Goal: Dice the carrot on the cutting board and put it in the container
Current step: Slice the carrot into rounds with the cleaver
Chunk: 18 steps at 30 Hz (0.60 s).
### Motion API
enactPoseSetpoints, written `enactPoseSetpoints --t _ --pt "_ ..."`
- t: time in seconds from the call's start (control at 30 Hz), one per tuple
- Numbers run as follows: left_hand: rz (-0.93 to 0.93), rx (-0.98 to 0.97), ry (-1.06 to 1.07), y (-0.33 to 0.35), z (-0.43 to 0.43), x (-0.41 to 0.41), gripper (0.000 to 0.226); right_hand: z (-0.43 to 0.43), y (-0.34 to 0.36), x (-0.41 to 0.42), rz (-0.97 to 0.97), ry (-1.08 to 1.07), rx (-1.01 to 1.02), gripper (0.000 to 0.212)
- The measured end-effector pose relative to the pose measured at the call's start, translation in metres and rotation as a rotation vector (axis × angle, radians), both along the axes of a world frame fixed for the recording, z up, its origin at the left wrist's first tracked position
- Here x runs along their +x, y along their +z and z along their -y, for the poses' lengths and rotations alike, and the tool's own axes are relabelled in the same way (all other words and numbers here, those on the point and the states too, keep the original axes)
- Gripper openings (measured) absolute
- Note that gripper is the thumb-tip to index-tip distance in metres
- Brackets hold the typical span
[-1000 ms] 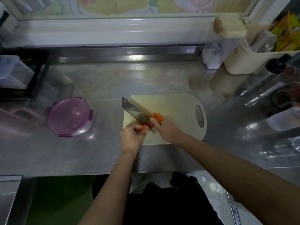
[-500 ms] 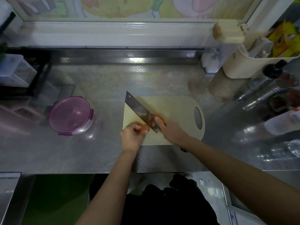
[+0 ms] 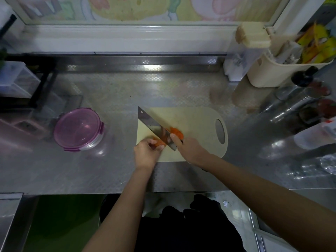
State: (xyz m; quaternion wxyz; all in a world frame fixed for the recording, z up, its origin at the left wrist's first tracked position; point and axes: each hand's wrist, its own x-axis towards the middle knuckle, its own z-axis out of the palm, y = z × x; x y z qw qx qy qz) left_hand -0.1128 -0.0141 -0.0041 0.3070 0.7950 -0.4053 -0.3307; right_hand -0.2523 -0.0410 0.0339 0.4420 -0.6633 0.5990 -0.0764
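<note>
A pale beige plastic cutting board [image 3: 196, 120] with an oval handle hole [image 3: 220, 131] at its right end lies on the embossed stainless-steel bench [image 3: 109, 91], near the middle of the front edge. The orange carrot [image 3: 176, 132] lies on the near left part of the board, crosswise under a broad steel cleaver [image 3: 152, 122]. One part of the carrot shows on the far right side of the blade. Another part shows on the near left side.

The left grip [image 3: 145, 151] sits at the board's near left corner, its fingers curled down over the near part of the carrot and holding it against the board; the fingertips lie just beside the flat of the blade. The right grip [image 3: 190, 149] is clamped round the cleaver's handle, which it mostly hides, with one finger laid forward against the heel of the blade. The far part of the carrot touches or nearly touches that finger. The blade runs on a slant from the board's far left corner down toward the right grip, edge down on the carrot; whether it has gone right through cannot be told.

A round clear container with a translucent purple clip-on lid [image 3: 79, 128] stands on the bench to the left of the board, well apart from both hands, its lid on. A cream plastic basket [image 3: 263, 75] holding packets stands at the far right corner of the bench
</note>
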Motion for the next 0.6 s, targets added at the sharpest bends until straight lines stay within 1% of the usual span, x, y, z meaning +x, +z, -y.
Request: enactPoseSetpoints --t 0.03,0.13,0.2,0.3,0.37,0.43,0.5,0.6 --pt "-0.002 0.001 -0.003 0.000 0.000 0.000 0.014 0.000 0.002 0.000 -0.007 0.020 0.015 0.032" --pt "-0.016 -0.006 -0.014 0.001 -0.001 0.000 0.011 0.002 0.012 0.001 -0.050 0.102 0.027 0.042" --pt "-0.025 -0.005 -0.022 0.002 0.000 0.000 0.010 0.001 0.018 0.002 -0.067 0.125 0.025 0.044" --pt "-0.019 0.003 -0.021 0.002 0.000 0.001 0.015 0.001 0.017 0.009 -0.041 0.100 0.027 0.043" --pt "-0.020 0.008 -0.014 0.003 0.000 0.000 0.019 0.004 0.009 0.015 -0.059 0.117 0.022 0.043" --pt "-0.016 0.009 -0.013 0.004 0.000 -0.001 0.017 0.008 0.004 0.022 -0.080 0.122 0.028 0.042" --pt "-0.006 0.008 -0.016 0.005 0.000 -0.001 0.014 0.014 -0.001 0.029 -0.058 0.107 0.056 0.043" --pt "0.026 0.007 -0.021 0.004 0.000 -0.001 0.015 0.016 -0.010 0.036 -0.075 0.107 0.076 0.048"
